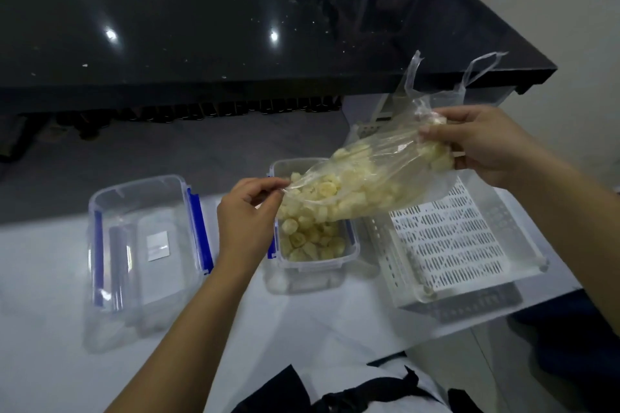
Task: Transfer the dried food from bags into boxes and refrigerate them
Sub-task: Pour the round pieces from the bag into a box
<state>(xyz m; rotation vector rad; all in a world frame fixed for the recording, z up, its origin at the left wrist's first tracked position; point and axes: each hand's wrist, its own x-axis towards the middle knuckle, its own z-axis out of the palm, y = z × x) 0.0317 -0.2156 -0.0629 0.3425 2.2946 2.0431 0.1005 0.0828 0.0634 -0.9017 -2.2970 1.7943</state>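
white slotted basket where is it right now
In the head view the white slotted plastic basket sits on the white table, at right, beside the clear box of dried food.

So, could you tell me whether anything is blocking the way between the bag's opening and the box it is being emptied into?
Nothing visible does. The bag tilts mouth-down straight over the open, lidless box, and dried pieces already lie inside.

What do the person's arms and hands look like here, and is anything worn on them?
Both forearms are bare up to the frame edge: no sleeves, gloves, watch or rings show on the left hand or right hand. Fingernails look short and unpainted.
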